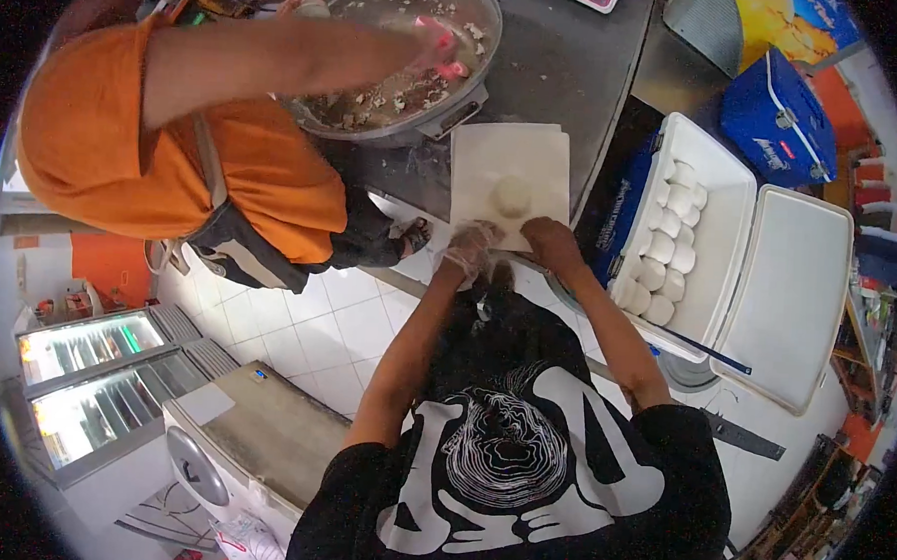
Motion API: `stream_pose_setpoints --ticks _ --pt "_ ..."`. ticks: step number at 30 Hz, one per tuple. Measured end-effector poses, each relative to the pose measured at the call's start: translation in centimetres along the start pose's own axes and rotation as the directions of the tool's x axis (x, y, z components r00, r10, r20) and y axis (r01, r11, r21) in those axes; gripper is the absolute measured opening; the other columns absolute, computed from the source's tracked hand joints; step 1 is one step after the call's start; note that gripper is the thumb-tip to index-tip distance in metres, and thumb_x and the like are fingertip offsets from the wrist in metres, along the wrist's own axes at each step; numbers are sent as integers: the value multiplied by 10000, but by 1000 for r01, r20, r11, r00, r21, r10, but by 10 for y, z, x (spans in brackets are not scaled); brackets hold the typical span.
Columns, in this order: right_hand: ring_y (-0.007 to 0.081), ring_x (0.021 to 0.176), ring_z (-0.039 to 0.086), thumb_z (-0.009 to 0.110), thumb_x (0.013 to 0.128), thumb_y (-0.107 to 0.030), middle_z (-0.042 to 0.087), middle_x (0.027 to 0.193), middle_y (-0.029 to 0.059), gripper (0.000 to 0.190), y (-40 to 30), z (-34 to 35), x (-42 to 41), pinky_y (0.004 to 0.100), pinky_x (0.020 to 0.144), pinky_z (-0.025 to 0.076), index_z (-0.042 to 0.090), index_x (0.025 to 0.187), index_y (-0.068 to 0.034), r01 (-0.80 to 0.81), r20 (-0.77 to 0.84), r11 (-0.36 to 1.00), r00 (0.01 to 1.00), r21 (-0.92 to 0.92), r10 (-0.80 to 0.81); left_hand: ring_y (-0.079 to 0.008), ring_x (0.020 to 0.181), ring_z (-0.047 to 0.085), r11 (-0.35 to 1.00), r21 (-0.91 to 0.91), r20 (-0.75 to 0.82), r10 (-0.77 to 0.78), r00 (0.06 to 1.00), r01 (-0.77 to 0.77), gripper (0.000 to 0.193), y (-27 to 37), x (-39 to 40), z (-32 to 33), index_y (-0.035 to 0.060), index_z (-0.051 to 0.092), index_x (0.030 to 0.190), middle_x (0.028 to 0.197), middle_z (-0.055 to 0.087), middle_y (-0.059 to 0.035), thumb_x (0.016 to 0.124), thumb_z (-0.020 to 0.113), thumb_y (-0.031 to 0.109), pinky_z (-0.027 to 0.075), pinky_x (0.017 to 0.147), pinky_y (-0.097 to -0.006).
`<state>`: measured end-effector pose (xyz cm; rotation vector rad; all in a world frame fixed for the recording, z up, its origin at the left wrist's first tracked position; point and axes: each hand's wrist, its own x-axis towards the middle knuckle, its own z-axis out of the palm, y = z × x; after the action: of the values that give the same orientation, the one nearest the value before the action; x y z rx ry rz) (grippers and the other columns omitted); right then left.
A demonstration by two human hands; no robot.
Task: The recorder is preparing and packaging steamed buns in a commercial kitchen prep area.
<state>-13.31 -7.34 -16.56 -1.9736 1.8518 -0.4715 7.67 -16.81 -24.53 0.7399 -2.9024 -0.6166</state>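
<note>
A stack of white paper sheets (472,157) lies at the near edge of the dark worktop, with a pale round lump of food (511,196) on it. My left hand (472,247), in a clear plastic glove, is at the paper's near left corner, blurred. My bare right hand (553,245) touches the near right corner with its fingers curled. The hands hide those corners, so whether either one grips the paper is unclear.
On my left, a person in an orange shirt (273,175) reaches a pink-gloved hand (436,50) into a large metal basin (497,27) with food scraps. On my right stands an uncovered cooler (726,292) with several white rounded packets (672,230). Beyond it is a closed blue cooler (778,129).
</note>
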Motion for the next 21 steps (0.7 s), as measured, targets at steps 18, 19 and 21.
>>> stream_pose_setpoints --ticks 18,19,21 --pt "288 851 584 644 748 -83 650 832 97 72 -16 -4 1 410 754 456 657 817 -64 -125 -48 980 990 155 133 -302 965 578 999 45 -4 24 1000 -24 279 3 13 -2 132 623 1010 1024 605 -136 825 508 307 473 838 -431" --pt "288 851 584 644 748 -83 650 832 97 72 -10 -1 -1 410 754 456 657 817 -64 -136 -50 979 988 155 145 -306 951 584 998 18 104 -68 992 67 276 8 20 -8 130 623 1007 1023 604 -140 819 510 299 474 835 -432" --pt "292 831 589 626 779 -103 650 836 103 62 -5 2 -4 406 751 452 654 812 -59 -25 -104 991 994 133 39 -315 934 590 997 43 120 -61 991 57 277 6 20 -5 126 624 1001 1006 608 -144 807 524 297 475 827 -434"
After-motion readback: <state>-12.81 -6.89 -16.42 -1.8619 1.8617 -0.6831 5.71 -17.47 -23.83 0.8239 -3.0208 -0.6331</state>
